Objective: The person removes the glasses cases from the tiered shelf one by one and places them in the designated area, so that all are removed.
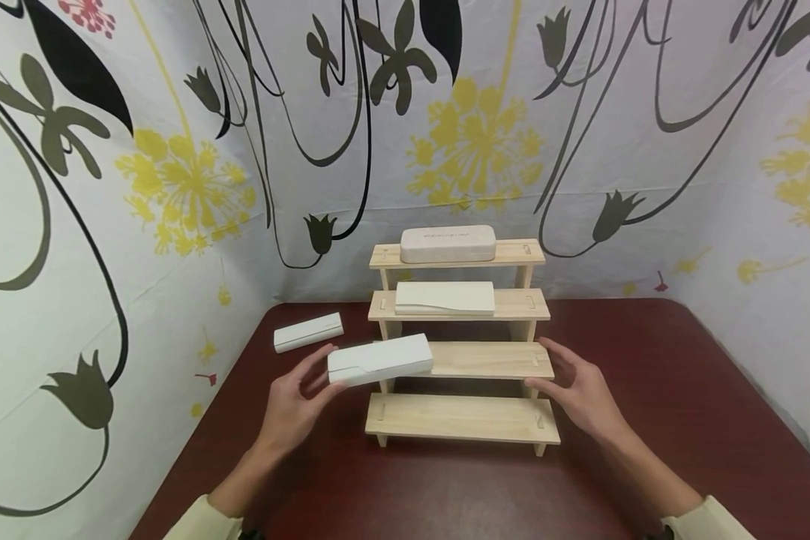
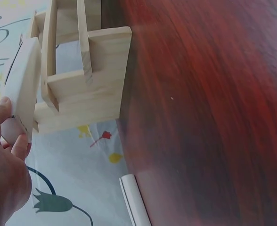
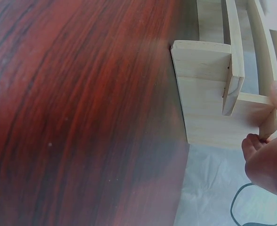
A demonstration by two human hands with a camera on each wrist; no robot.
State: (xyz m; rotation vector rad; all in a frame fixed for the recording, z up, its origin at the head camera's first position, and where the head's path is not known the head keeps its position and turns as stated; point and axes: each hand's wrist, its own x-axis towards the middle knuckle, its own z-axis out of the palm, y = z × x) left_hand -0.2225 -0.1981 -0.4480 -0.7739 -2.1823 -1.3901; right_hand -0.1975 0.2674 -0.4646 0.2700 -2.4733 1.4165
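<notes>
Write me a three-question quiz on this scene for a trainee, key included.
1. Which hand holds the white case? A: left. B: right. C: both.
2. Fill in: in the head view, another case lies on the table to the ____ of the wooden stand.
3. True or false: nothing sits on the top shelf.

Key:
1. A, the left hand.
2. Left.
3. False; the top shelf bears a pale case.

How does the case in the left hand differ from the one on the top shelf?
The held case is pinched by the left hand and slants in the head view; the top-shelf case rests level on the top shelf.
The held case has crisp edges; the top-shelf case has rounded corners.
The held case is white; the top-shelf case is a warmer off-white.
Both are long, pale cases.
</notes>
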